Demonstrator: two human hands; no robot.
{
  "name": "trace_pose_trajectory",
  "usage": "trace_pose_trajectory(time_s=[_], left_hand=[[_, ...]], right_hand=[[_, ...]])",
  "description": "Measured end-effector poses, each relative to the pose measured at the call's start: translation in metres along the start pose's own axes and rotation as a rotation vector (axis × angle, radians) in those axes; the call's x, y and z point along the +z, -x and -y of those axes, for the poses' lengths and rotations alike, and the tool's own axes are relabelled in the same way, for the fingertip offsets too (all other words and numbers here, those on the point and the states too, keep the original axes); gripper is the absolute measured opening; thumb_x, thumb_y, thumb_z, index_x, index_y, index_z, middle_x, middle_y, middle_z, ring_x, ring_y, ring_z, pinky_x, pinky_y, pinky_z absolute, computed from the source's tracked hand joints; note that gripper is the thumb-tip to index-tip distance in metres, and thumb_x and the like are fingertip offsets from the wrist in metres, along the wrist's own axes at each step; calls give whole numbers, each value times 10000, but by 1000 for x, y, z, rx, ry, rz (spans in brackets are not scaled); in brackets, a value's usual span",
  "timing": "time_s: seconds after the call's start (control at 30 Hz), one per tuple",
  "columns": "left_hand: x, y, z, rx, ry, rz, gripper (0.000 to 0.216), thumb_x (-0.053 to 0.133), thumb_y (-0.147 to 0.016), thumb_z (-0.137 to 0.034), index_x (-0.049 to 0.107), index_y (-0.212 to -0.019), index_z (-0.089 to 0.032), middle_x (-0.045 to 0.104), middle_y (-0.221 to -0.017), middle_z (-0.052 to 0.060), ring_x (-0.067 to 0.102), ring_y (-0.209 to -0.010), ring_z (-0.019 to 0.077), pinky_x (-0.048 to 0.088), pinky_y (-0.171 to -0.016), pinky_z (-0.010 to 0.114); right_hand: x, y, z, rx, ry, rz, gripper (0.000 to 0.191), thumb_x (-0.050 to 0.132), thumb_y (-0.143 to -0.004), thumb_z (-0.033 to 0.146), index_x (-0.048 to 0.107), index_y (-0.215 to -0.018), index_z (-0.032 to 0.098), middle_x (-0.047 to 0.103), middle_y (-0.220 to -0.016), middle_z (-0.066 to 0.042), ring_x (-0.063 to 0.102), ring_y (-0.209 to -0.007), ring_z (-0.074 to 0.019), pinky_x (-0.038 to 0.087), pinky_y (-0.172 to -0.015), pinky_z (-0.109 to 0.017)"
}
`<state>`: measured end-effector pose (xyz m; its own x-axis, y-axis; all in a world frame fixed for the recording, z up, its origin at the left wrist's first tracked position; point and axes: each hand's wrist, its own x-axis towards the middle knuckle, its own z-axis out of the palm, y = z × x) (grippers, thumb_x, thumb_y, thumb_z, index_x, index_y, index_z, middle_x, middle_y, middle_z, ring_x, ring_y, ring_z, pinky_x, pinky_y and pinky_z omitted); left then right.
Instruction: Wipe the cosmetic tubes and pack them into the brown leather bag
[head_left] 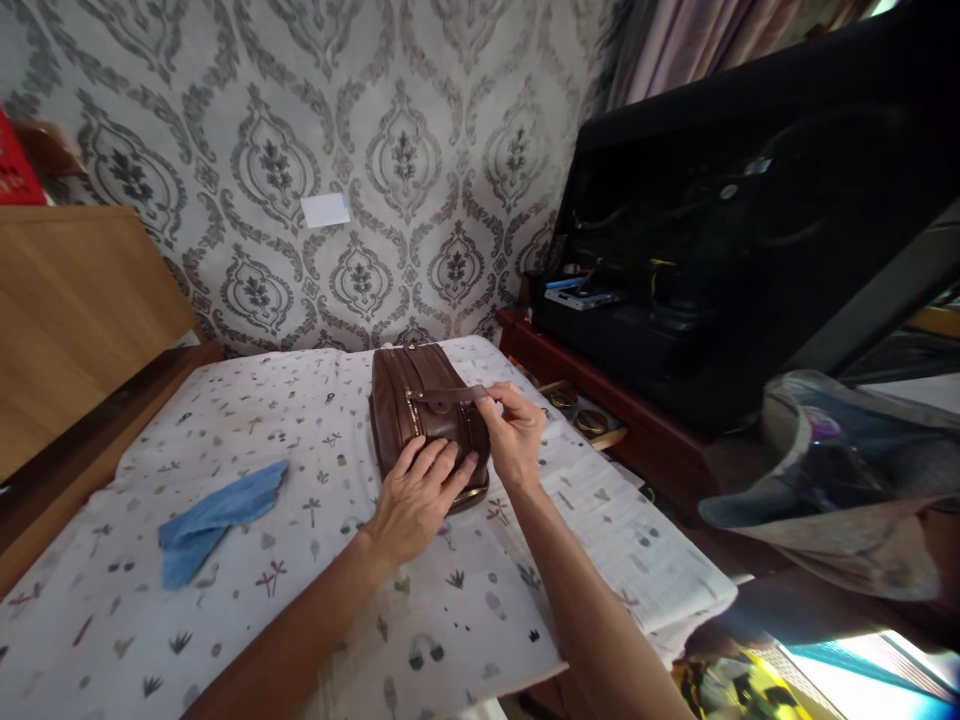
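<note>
A brown leather toiletry bag (390, 405) with zips lies on the cloth-covered table. My right hand (514, 430) pinches the end of the bag's leather strap (450, 395) between thumb and fingers, at the bag's right side. Spread over the near end of the bag, my left hand (416, 495) rests flat with its fingers apart. A gold-coloured zip edge shows under the fingers, near the bag's front right corner. To the left of the bag lies a crumpled blue cloth (217, 520), apart from both hands.
A white patterned cloth (315, 600) covers the table. At right stand a large black screen (712, 230) and a reddish wooden cabinet (600, 375) with small round items in its open drawer. A fabric item (840, 480) hangs at far right. Left is a wooden panel (75, 320).
</note>
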<state>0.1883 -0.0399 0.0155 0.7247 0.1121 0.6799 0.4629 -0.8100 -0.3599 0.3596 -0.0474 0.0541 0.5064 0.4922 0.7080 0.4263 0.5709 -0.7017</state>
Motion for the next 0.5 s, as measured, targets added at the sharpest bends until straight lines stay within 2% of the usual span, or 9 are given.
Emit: trace_pose_trajectory(time_s=[0.17,0.27,0.37,0.5], left_hand=[[0,0,0,2,-8,0,400,433,-990,-162,599,-1351,-208,680,-1229,78,570,-1204,218,366,-1149,425],[-1,0,0,7,-22,-6,397,436,-986,-149,609,-1339,-210,679,-1230,72,572,-1199,215,367,-1147,424],[-1,-1,0,5,-27,-19,394,435,-984,-143,620,-1325,-213,683,-1218,69,573,-1195,215,369,-1143,422],[-1,-2,0,6,-23,-51,382,434,-987,-152,628,-1312,-202,686,-1195,78,579,-1181,216,377,-1135,423]], right_hand=[[-2,1,4,37,28,55,266,632,-870,342,623,-637,215,562,-612,28,496,-633,-154,434,-684,-307],[-2,0,3,59,23,76,225,635,-866,354,643,-688,217,586,-646,26,533,-657,-160,462,-716,-315],[-1,1,-1,39,34,104,135,677,-843,361,705,-837,229,689,-811,-9,632,-830,-208,501,-849,-372],[1,5,1,-75,153,174,211,705,-842,336,718,-1036,253,720,-1098,-69,641,-1091,-266,480,-1003,-462]])
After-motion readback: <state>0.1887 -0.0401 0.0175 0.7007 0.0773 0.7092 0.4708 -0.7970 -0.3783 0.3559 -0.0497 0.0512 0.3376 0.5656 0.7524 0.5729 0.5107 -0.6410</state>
